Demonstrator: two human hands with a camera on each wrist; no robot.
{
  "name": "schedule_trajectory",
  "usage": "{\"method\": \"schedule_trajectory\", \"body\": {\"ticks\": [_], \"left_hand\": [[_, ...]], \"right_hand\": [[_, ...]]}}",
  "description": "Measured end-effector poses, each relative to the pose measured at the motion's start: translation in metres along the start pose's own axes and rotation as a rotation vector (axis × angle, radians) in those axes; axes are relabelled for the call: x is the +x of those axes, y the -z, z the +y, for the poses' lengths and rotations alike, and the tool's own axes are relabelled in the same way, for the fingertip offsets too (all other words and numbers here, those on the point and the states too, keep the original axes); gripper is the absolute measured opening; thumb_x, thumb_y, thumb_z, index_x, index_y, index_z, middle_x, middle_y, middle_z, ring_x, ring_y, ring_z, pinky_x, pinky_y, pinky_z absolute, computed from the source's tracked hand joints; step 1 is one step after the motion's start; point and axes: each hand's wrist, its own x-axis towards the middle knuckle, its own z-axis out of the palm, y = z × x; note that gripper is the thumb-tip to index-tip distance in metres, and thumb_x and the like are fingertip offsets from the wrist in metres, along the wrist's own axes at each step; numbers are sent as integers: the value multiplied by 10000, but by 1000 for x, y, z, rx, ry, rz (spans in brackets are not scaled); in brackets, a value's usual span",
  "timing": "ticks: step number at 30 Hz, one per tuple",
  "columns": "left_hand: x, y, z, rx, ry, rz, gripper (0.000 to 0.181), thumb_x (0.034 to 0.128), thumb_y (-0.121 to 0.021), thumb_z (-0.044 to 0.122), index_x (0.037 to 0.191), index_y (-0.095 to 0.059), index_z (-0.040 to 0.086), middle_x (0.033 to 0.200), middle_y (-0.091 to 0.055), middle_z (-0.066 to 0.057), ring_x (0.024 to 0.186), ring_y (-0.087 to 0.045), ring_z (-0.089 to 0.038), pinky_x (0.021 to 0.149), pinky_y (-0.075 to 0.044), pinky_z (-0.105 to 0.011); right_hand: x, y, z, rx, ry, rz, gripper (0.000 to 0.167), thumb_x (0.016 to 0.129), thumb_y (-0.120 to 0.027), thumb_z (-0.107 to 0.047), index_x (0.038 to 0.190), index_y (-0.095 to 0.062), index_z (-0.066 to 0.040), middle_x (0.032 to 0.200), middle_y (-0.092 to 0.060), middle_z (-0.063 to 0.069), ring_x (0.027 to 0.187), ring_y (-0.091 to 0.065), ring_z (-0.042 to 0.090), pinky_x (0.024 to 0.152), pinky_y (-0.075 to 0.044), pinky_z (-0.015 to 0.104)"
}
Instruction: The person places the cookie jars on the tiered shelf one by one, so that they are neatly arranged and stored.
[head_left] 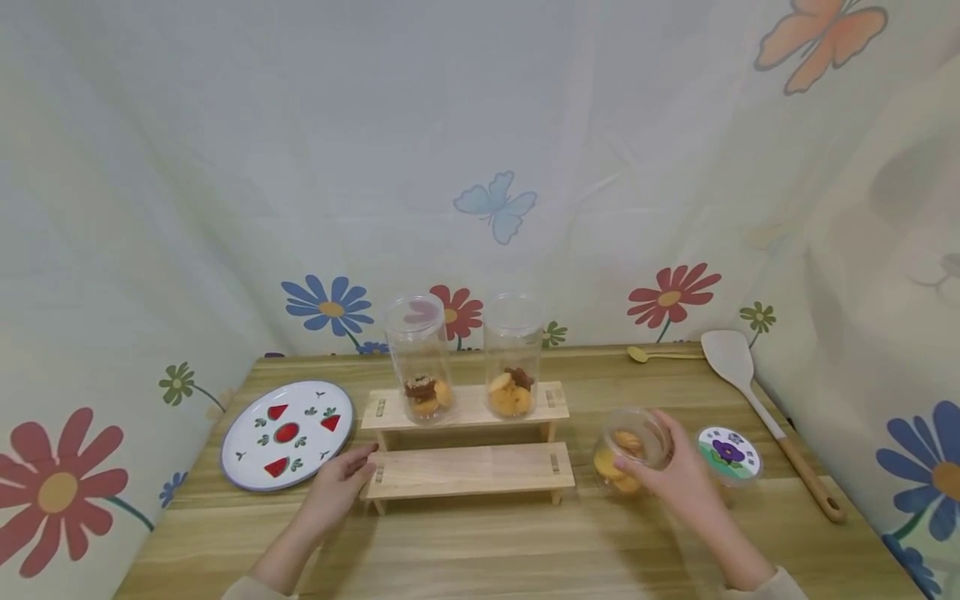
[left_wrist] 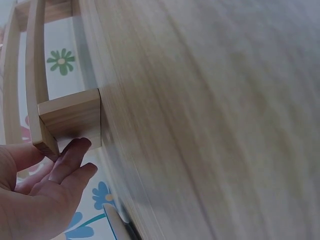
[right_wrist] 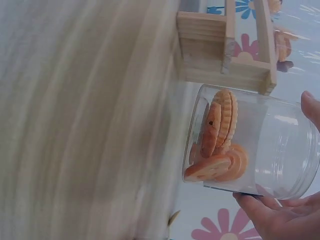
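In the head view, my right hand (head_left: 678, 471) grips a clear jar (head_left: 633, 450) near its rim, right of a two-step wooden rack (head_left: 472, 468). Cookies (right_wrist: 220, 122) lie in the bottom of that jar, which the right wrist view shows tilted and raised off the table. My left hand (head_left: 341, 483) holds the left end of the rack's lower step, thumb by the plank and fingers against the leg (left_wrist: 75, 117). On the upper step stand a left clear jar (head_left: 417, 350) and a right clear jar (head_left: 513, 342), both with cookies low inside.
A round container with a flower-printed lid (head_left: 729, 452) stands right of my right hand. Beyond it lie a spatula (head_left: 765, 408) with a wooden handle and a small golden spoon (head_left: 663, 356). At left is a white plate (head_left: 251, 450) with watermelon designs. Printed curtains (head_left: 375, 167) enclose the table.
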Motion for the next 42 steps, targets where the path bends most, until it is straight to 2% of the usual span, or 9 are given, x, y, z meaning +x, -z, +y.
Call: {"method": "schedule_trajectory", "body": {"ticks": [5,10,16,21,27,31,37,42], "left_hand": [[0,1,1,1,2,-3,366,977,-536,58,1303,-516,-106,1296,-547,-253,1164,-546,-356,977,-449,-433],[0,1,1,14,-1,-5,362,982,-531,64,1302,-520,-104,1298,-548,-247,1165,-545,-352,974,-451,-436],[-1,0,0,11,11,-14,364,982,-531,63,1305,-517,-105,1298,-548,-248,1163,-547,-349,971,-455,-431],[0,1,3,15,7,-15,367,983,-527,63,1308,-512,-105,1308,-540,-248,1171,-542,-356,973,-453,-431],[-1,1,3,17,3,-20,371,987,-528,72,1307,-507,-115,1311,-534,-256,1174,-538,-361,974,-452,-437],[-1,1,2,25,-7,-19,373,987,-530,75,1304,-507,-120,1297,-541,-265,1165,-544,-363,972,-451,-448],[-1,0,2,15,3,-15,372,984,-533,69,1303,-507,-120,1290,-545,-266,1155,-551,-360,959,-465,-431],[-2,0,3,4,8,-10,371,979,-537,62,1300,-507,-122,1280,-548,-274,1148,-555,-364,949,-474,-422]], "right_hand": [[-1,4,-9,-11,17,19,1017,753,-815,-411,1493,-240,-16,1433,-351,295,1241,-405,460,971,-383,602],[-3,8,-16,-19,19,10,992,752,-813,-421,1496,-264,-61,1401,-403,270,1195,-458,420,928,-428,571],[-7,12,-27,-18,4,-20,1002,755,-791,-478,1515,-247,-119,1435,-373,257,1220,-434,421,920,-433,583],[-9,10,-38,-35,34,-27,983,737,-798,-492,1502,-289,-143,1430,-398,251,1229,-433,438,912,-442,590],[-13,-3,-47,17,80,-66,953,719,-828,-445,1483,-329,-167,1441,-402,230,1266,-408,435,975,-395,594],[-14,-15,-51,15,116,-80,942,700,-837,-455,1459,-366,-155,1384,-477,206,1218,-482,380,957,-446,527],[-14,-34,-56,78,176,-107,949,663,-866,-427,1449,-386,-201,1313,-549,108,1166,-538,284,932,-478,468],[-14,-50,-67,147,205,-168,953,653,-875,-410,1446,-398,-185,1323,-547,27,1173,-535,230,949,-468,448]]}}
